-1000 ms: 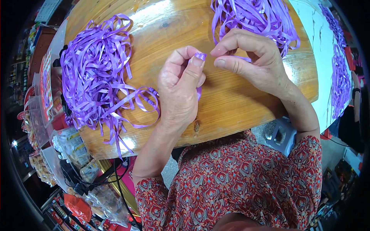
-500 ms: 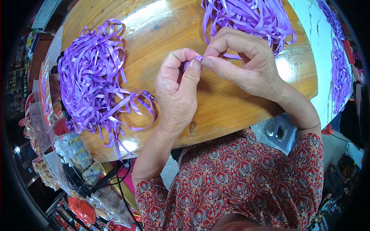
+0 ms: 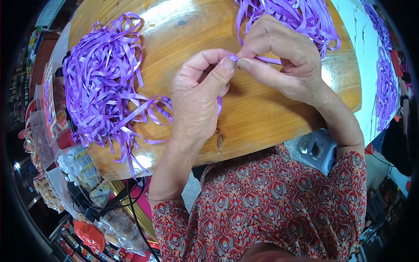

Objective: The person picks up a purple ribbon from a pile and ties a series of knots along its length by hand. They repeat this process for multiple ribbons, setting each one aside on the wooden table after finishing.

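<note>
Both hands meet above the middle of a glossy wooden worktop [image 3: 262,122]. The left hand [image 3: 196,100] has its thumb and forefinger pressed together on the end of a narrow purple ribbon [image 3: 233,58], and the right hand [image 3: 283,56] pinches the same ribbon end from the other side, so the fingertips of both hands touch at that point. The grip of each hand is closed tight on the strip, with the other fingers curled in. A short length of the ribbon shows again below the left palm, hanging down beside the heel of the hand. From the right hand a strand runs back toward a loose heap of purple ribbon [image 3: 297,17] at the far edge of the worktop, just behind the knuckles. A second, larger tangle of purple ribbon [image 3: 102,87] lies on the left part of the worktop, well apart from the fingers, with loops trailing toward the left wrist and over the near edge. The person wears a red patterned blouse [image 3: 270,205]. Clear plastic bags [image 3: 78,166] sit below the worktop on the left.
</note>
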Motion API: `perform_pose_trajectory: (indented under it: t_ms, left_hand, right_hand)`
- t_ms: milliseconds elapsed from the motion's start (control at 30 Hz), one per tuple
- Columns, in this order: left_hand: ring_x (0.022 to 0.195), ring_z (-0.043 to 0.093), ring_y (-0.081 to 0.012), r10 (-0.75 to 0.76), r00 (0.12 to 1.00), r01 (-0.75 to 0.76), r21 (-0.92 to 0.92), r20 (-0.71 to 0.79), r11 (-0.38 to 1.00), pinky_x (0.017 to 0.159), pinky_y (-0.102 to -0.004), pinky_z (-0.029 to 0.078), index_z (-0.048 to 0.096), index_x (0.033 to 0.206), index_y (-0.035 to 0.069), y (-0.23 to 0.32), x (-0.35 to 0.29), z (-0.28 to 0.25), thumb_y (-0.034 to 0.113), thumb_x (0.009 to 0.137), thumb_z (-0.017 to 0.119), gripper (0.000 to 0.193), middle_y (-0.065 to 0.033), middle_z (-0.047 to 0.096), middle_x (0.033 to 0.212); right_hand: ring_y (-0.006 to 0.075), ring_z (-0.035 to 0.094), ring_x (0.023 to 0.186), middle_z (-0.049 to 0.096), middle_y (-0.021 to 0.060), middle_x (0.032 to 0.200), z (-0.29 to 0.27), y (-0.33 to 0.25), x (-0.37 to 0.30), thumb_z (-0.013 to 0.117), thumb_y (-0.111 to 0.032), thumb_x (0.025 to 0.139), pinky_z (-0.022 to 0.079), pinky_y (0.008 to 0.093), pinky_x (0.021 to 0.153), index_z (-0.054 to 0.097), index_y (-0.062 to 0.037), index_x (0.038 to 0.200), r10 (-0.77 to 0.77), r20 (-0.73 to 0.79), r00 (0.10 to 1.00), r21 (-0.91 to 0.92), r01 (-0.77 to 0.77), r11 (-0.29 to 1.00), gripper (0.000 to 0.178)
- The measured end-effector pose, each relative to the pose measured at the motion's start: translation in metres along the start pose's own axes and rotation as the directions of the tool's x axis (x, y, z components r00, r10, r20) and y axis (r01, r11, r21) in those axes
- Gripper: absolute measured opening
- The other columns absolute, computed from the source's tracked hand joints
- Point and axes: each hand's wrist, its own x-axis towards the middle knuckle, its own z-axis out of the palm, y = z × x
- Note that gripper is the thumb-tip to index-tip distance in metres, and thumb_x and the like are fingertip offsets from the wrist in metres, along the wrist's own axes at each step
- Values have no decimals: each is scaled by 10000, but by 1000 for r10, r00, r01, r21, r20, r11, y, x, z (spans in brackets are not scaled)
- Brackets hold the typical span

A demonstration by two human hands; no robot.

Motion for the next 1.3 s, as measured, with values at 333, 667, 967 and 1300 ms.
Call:
perform_pose_trajectory:
  t_ms: [333,667,967,1300]
  left_hand:
    - [637,451,-44,-62,996,60,33,64,998,528,-189,335,590,989,-12,7,0,-5,73,864,600,151,-18,599,842]
    - [668,489,-51,51,998,-56,149,32,987,632,-195,408,628,930,4,8,-4,-5,89,874,602,106,5,610,830]
    - [739,521,-32,199,980,-174,510,6,842,636,-149,378,631,944,-9,21,-10,-7,47,854,613,107,-2,621,843]
    - [726,517,-37,160,987,-136,436,-19,890,632,-155,376,631,922,-3,36,-15,-1,31,840,624,89,6,611,827]
  right_hand:
    - [33,473,747,552,-24,812,3,-4,-4,594,-51,851,386,206,675,588,-1,850,632,167,757,582,-593,556,50]
    - [201,555,852,602,82,954,-4,-14,8,729,-98,673,429,308,763,641,-36,1041,-146,35,989,-330,149,932,383]
    - [200,563,686,597,53,765,-17,0,3,720,-24,660,442,294,622,669,-28,911,-159,-9,987,-392,143,909,256]
    - [228,582,827,624,85,894,-8,-8,10,704,-52,697,447,310,709,651,-38,1023,-239,19,971,-438,222,871,331]
